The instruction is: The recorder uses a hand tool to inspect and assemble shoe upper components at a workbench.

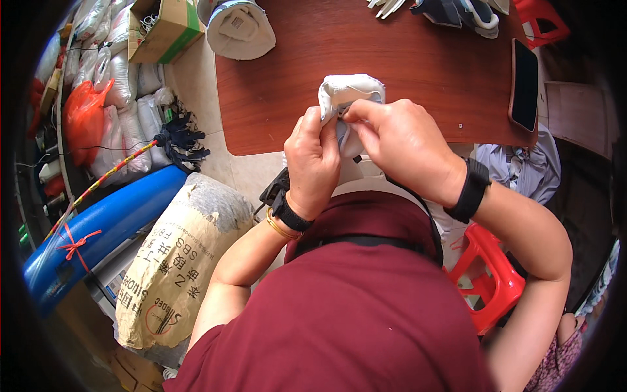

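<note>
A pale piece of padded fabric, which looks like a white shoe upper [353, 86], is raised at the table's near edge, its opening facing me. A loose thread shows along its top. My left hand [312, 162] grips its left side between thumb and bent fingers. At its right inner edge, my right hand [410, 145] pinches with thumb and forefinger. Whether a thread or small tool is between those fingertips is hidden. The lower part of the upper is partly covered by my hands.
A reddish-brown table [274, 108] lies ahead. On it are a nested stack of white uppers [240, 31], dark-and-white uppers [450, 12] and a phone [524, 85]. A red stool [486, 277] stands at right; a blue roll [108, 232] and a paper-wrapped roll [179, 261] lie left.
</note>
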### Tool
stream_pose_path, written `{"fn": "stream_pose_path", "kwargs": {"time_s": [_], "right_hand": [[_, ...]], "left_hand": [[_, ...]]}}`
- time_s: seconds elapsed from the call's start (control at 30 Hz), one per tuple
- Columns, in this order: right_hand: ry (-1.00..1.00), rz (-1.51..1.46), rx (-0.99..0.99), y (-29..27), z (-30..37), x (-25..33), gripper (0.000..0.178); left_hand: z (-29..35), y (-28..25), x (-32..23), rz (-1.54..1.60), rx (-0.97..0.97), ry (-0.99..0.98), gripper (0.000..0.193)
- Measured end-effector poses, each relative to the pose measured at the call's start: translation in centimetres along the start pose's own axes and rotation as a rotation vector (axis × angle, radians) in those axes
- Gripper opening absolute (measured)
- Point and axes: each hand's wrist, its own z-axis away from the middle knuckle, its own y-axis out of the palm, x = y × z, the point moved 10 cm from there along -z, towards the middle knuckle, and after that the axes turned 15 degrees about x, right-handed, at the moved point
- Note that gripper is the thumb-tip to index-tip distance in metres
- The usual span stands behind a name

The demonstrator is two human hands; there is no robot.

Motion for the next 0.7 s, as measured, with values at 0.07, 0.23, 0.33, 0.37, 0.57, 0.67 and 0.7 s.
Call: {"fn": "stream_pose_path", "kwargs": {"time_s": [0.07, 0.23, 0.33, 0.37, 0.57, 0.67, 0.7], "right_hand": [[-0.009, -0.059, -0.042, -0.3, 0.4, 0.1, 0.020], [-0.075, 0.551, -0.018, 1.9, 0.4, 3.8, 0.014], [-0.036, 0.434, 0.010, 1.0, 0.1, 2.9, 0.014], [-0.040, 0.440, 0.007, 0.9, 0.1, 2.8, 0.014], [0.022, 0.423, -0.004, -0.4, 2.7, 2.9, 0.017], [0.047, 0.387, 0.018, -2.4, 6.6, 5.0, 0.023], [0.039, 0.383, 0.015, -2.7, 7.3, 5.1, 0.023]], "left_hand": [[-0.2, 0.1, -0.2, -0.003, 0.013, 0.003, 0.010], [-0.3, 0.3, -0.3, 0.132, 0.029, 0.021, 0.012], [-0.1, 0.3, 0.9, 0.276, 0.020, -0.154, 0.012], [-0.2, 0.2, 0.9, 0.277, 0.015, -0.148, 0.012], [-0.9, -1.2, -2.5, -0.099, 0.018, 0.215, 0.008], [-2.1, -3.5, 0.8, 0.232, -0.049, 0.023, 0.012], [-2.1, -3.7, 1.9, 0.438, -0.014, -0.077, 0.012]]}}
